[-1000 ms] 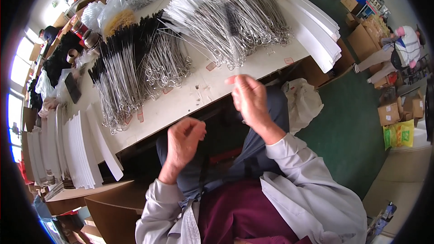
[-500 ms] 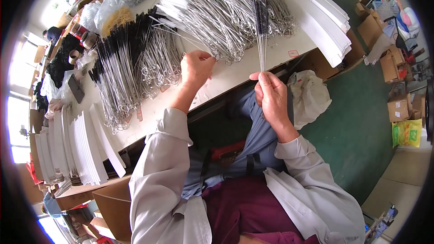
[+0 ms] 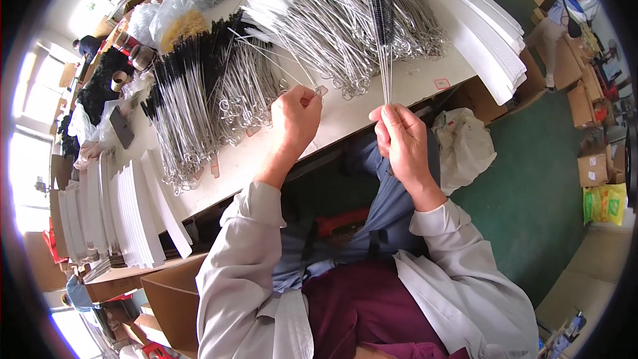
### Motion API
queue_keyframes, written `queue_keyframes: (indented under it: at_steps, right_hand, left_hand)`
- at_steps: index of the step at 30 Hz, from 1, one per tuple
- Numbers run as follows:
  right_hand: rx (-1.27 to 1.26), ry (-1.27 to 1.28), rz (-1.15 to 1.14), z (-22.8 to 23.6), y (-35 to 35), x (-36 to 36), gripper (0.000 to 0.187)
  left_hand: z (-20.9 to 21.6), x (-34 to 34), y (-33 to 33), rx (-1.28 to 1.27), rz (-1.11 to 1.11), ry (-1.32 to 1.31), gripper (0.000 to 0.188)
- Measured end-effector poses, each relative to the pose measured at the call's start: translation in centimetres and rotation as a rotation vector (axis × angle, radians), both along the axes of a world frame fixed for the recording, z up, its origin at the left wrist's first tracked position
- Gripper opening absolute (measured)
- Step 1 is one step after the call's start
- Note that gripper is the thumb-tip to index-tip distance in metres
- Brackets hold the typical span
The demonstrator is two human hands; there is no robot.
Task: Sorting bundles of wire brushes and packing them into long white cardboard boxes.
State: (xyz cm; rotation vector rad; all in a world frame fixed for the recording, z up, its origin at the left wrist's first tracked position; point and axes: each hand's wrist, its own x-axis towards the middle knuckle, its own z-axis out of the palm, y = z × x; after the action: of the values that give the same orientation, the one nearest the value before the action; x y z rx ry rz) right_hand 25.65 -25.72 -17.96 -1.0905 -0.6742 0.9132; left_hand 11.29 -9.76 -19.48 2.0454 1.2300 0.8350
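Observation:
My right hand (image 3: 403, 138) is closed round the wire handles of several thin black-bristled brushes (image 3: 383, 23), which stand upright above its fingers. My left hand (image 3: 296, 118) is at the table edge, thumb and fingers pinched at the looped end of a thin wire brush (image 3: 302, 66); its wire slants up and left. Behind both hands lies a wide heap of white-bristled wire brushes (image 3: 339, 23), loops toward me. Left of my left hand lie bunches of black-bristled brushes (image 3: 179, 103) and more wire brushes (image 3: 242, 90), also loops toward me.
White folded strips (image 3: 475, 36) lie at the table's right end, others (image 3: 133, 216) at its left. A dark stand (image 3: 121, 126) and plastic bags (image 3: 166, 13) are at the far left. A pale sack (image 3: 465, 149) sits beside my leg. Cardboard boxes (image 3: 591, 166) line the right side.
My left hand has shifted slightly right and down, and a wire loop now shows at its fingertips. My right hand keeps its hold on the black brushes. The view has turned slightly.

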Motion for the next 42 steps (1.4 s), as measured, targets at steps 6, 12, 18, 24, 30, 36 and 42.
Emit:
queue_keyframes:
  at_steps: [6, 12, 18, 24, 30, 36, 42]
  right_hand:
    - [0.122, 0.096, 0.144, 3.6, 5.4, -2.0, 0.030]
    - [-0.050, -0.219, 0.224, 3.1, 15.2, -0.5, 0.028]
    - [-0.068, -0.258, 0.201, 1.7, 18.0, 0.1, 0.029]
    - [-0.117, -0.059, 0.193, 1.7, 17.9, 0.8, 0.031]
    - [-0.025, -0.138, 0.078, 1.1, 17.8, -0.1, 0.029]
    - [0.183, -0.469, 0.553, 5.1, 13.5, -5.7, 0.032]
    - [0.012, 0.128, 1.034, 4.2, 9.4, -10.4, 0.033]
  left_hand:
    - [3.0, -2.8, -0.8, 0.222, -0.008, -0.154, 0.013]
    - [8.6, -5.2, -0.1, 0.210, 0.005, -0.214, 0.009]
    - [16.0, -10.6, 4.7, 0.177, -0.025, -0.387, 0.014]
    - [22.0, -14.8, 8.1, 0.224, -0.008, -0.602, 0.017]
    - [26.6, -18.2, 4.6, -0.019, -0.360, -0.539, 0.021]
    - [24.9, -17.2, -0.6, -0.329, -0.442, -0.393, 0.015]
    - [20.6, -17.5, -0.7, -0.376, -0.376, -0.461, 0.014]
